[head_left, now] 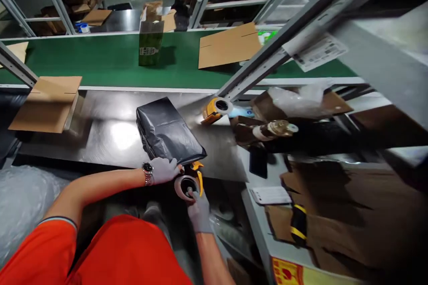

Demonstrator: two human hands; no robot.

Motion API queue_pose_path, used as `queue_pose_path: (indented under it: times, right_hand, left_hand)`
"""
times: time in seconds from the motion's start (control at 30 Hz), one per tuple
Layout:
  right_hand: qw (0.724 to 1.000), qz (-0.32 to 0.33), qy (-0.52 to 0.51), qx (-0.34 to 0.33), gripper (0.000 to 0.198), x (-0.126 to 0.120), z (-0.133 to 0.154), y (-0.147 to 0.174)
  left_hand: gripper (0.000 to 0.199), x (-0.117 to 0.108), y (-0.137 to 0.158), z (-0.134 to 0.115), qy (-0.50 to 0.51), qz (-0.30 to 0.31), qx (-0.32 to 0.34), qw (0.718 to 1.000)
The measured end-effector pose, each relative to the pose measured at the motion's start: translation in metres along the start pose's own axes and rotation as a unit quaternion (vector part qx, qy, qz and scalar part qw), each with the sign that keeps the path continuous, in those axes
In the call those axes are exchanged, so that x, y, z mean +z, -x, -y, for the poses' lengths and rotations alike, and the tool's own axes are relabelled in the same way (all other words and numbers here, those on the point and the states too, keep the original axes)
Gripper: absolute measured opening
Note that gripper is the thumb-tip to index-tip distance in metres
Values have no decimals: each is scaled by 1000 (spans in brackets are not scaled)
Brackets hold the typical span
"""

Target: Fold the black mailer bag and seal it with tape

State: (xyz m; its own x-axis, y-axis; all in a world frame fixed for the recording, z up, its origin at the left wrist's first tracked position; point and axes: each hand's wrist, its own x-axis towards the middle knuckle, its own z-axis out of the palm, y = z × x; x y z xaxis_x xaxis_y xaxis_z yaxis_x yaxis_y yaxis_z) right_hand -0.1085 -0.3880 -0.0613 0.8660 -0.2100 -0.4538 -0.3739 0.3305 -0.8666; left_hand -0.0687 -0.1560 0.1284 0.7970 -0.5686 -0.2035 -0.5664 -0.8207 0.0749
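A black plastic-wrapped parcel (167,131) lies on the shiny metal worktable (110,135). My left hand (163,170), in a grey glove with a wristwatch, presses on the parcel's near end. My right hand (198,209), also gloved, grips a yellow tape dispenser (189,182) with its roll held against the parcel's near edge.
A second yellow tape dispenser (216,110) rests further back on the table. Flat cardboard (47,102) lies at the left. The green conveyor belt (100,59) behind carries a green box (150,42) and a flat carton (229,46). Metal frame bars (267,53) cross at right, above cardboard and clutter.
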Motion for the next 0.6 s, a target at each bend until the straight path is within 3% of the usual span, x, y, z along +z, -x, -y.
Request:
queue_pose_path:
  times: [0.13,0.23,0.33,0.43,0.5,0.6]
  right_hand:
    - [1000,-22,15,6,55,5,7,6]
    - [999,-36,-13,24,52,7,18,8]
    - [999,-22,-29,23,47,7,36,-3]
    - [1000,7,-25,11,45,10,63,-34]
    - [999,25,-21,12,45,16,85,-67]
    - [998,49,-9,30,39,27,118,-128]
  left_hand:
    - [43,-23,-20,27,16,2,54,998]
    - [35,-46,-49,47,120,17,151,981]
    - [45,-61,-87,60,260,144,213,931]
    - [44,-64,-127,68,323,230,211,893]
    - [42,-64,-152,73,310,215,213,901]
    - [43,-67,-185,81,209,128,234,941]
